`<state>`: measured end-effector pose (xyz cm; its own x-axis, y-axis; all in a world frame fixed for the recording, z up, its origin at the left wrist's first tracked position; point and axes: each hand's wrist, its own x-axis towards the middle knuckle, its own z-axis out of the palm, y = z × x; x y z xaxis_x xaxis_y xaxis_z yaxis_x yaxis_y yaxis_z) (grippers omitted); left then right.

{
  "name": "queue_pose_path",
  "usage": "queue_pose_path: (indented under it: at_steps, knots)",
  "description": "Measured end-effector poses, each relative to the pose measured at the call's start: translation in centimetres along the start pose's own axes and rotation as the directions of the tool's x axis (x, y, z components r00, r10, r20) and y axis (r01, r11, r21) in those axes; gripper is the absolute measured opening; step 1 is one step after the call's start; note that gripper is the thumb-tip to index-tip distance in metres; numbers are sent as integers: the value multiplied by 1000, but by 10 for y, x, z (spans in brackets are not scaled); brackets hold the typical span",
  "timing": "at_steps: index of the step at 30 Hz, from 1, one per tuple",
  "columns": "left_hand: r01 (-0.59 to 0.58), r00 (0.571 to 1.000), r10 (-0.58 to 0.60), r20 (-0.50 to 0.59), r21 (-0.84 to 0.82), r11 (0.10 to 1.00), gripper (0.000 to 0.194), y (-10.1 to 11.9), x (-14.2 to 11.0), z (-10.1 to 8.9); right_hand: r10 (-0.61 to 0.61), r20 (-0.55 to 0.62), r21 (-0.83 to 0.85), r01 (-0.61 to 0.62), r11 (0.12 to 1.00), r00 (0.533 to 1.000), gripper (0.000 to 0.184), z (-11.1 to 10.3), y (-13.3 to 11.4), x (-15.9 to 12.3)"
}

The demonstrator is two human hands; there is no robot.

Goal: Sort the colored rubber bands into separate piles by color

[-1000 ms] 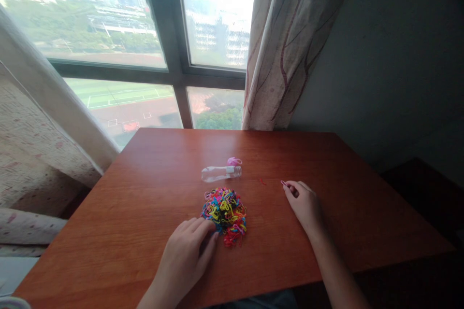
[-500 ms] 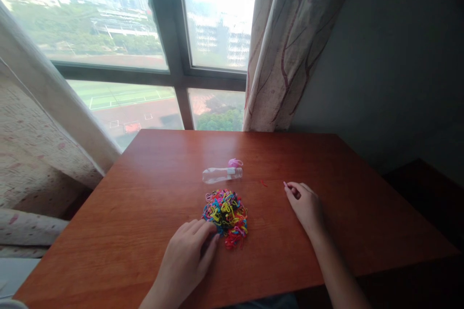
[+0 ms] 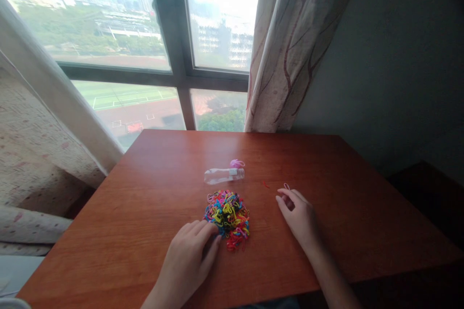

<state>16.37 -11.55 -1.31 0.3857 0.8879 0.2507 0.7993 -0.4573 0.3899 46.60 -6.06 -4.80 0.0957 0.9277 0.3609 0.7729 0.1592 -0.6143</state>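
Observation:
A heap of small coloured loops, which look like rubber bands, lies in the middle of the wooden table. My left hand rests against the heap's near left side, fingers bent and thumb apart from them; its fingertips touch the outer loops. To the right, my right hand is low over the table with thumb and forefinger apart. Just beyond its fingers is a single pink loop, seemingly on the table. A red loop lies alone between that hand and the bottle.
Behind the heap, a clear plastic bottle lies on its side, neck to the right. Beyond its neck is a pink bundle. A window and curtains stand behind the table; a round rim shows at the lower left.
My right hand has let go of the pink loop and drawn slightly left and nearer, with its fingers parting. My left hand stays at the heap. The whole view has shifted a little.

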Motion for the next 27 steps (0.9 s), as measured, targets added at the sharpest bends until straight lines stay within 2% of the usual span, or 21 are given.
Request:
queue_pose_path:
  at_steps: [5,11,18,22,27]
  knots:
    - [4,1000,-5,-25,-14,1000,10,0,0,1,-109,230,199,63,978,967,15,8,-41,-25]
    - [-23,1000,24,12,-47,999,7,3,-1,2,-195,329,182,141,973,924,9,5,-67,-41]
    - [-99,991,100,92,-10,995,6,8,1,5,-202,331,125,170,978,922,11,16,-76,-41]
    - [-120,988,118,98,15,993,4,13,4,5,-204,316,138,168,976,926,13,22,-83,-38]
    - [-123,990,120,72,33,992,12,15,5,9,-193,297,184,142,973,935,11,24,-85,-37]
